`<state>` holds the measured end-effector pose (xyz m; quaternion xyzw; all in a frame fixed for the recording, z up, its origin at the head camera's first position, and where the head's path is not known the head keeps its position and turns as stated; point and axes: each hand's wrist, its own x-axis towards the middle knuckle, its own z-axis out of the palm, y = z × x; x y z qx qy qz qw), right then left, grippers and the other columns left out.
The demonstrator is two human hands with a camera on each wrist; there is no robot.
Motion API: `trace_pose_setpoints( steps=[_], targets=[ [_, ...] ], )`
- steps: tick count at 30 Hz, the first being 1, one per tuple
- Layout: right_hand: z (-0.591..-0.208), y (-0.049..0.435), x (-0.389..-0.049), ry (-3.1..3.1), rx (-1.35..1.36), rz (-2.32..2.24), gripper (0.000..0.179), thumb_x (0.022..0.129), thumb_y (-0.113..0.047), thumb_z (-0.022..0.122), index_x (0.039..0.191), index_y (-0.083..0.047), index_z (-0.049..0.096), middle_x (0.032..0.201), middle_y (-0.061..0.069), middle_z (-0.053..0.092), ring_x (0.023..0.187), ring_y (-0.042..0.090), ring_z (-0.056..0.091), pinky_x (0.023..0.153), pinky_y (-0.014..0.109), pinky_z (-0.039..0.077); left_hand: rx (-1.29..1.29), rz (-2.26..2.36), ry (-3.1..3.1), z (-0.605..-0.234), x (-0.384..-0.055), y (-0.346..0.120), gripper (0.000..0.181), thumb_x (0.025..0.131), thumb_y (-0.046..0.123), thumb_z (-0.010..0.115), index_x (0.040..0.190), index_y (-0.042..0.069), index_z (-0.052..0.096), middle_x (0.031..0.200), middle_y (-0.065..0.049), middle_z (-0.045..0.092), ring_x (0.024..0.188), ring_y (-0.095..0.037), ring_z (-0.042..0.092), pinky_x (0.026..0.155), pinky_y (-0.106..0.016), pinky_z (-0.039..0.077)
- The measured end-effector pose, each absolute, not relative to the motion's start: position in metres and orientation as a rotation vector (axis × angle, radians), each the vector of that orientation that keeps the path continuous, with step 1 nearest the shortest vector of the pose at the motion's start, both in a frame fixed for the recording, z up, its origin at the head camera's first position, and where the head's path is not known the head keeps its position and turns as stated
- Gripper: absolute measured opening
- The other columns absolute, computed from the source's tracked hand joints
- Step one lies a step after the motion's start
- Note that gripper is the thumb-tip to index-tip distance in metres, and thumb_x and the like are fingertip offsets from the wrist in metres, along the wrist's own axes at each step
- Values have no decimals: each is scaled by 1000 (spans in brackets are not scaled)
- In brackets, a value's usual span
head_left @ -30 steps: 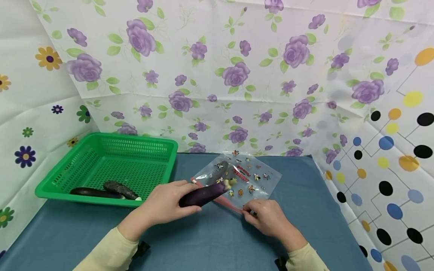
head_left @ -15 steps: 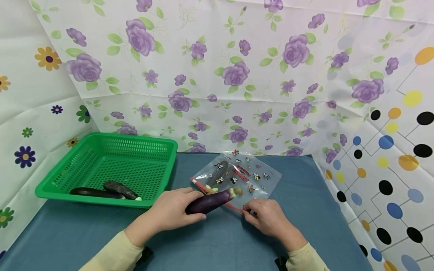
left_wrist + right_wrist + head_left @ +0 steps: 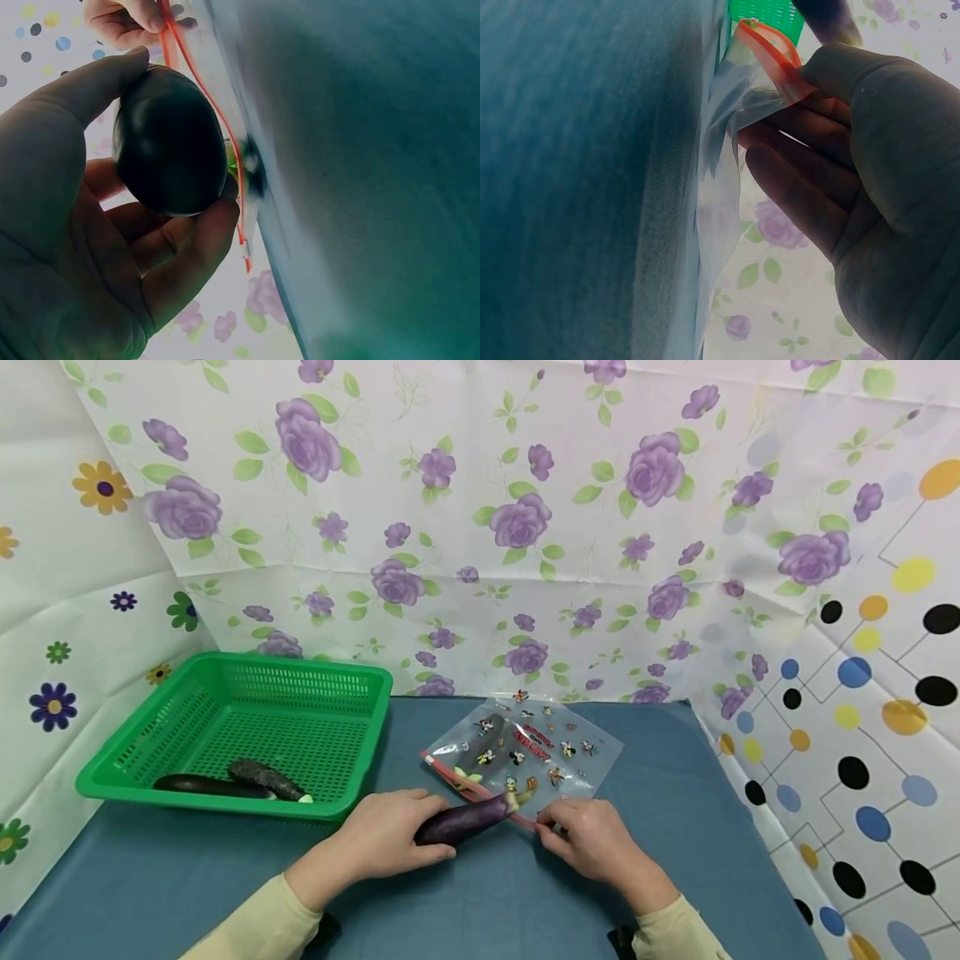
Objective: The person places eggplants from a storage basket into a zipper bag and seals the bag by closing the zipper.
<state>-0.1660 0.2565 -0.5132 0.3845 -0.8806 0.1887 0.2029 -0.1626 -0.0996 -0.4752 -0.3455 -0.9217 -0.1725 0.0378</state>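
Observation:
My left hand [image 3: 392, 837] grips a dark purple eggplant [image 3: 468, 821] by its rounded end, thumb on one side and fingers on the other. Its green stem points right, over the red zip edge of a clear zip bag [image 3: 558, 743] with cartoon prints. In the left wrist view the eggplant [image 3: 171, 142] shows end-on, with the red zip strip just beyond it. My right hand [image 3: 588, 843] pinches the bag's right mouth corner; the right wrist view shows thumb and fingers on the red strip [image 3: 769, 56]. Another eggplant [image 3: 491, 743] lies inside the bag, its green cap near the mouth.
A green plastic basket [image 3: 330, 810] stands at the left, holding a dark eggplant [image 3: 213, 787] and a bumpy dark vegetable [image 3: 266, 777] with a pale tip. Blue cloth [image 3: 480, 910] covers the table. Flower-printed sheets [image 3: 465, 527] hang behind and at the sides.
My left hand has moved the eggplant right and toward me, lower over the bag's mouth, uncovering the bagged eggplant's green cap. My right hand stays at the bag corner.

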Motion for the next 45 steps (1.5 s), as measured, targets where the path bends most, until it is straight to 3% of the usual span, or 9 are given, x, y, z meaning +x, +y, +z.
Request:
trace_pose_setpoints(
  steps=[18,32,45],
  targets=[
    [-513,257,-166,-2479,1075,526,14,94,-11,88,97,-22,80,86,-11,76,70,-3,64,60,23,52,-1021,-525,-2890,-486,-164,-111,41,93,54,88,120,25,77,88,16,58,71,-3,51,58,-31,41],
    [-513,257,-166,-2505,1066,537,13,95,-11,87,97,-22,79,87,-10,76,71,-2,65,61,24,53,-1027,-613,-2953,-490,-162,-124,45,96,52,87,124,19,77,98,10,66,77,-3,56,68,-33,49],
    [-513,257,-166,-2505,1063,605,16,96,-8,85,97,-22,77,89,-10,77,72,-2,65,61,23,53,-1003,-660,-2988,-488,-163,-129,44,97,51,86,124,17,77,100,9,67,76,-2,54,67,-31,46]
  ],
)
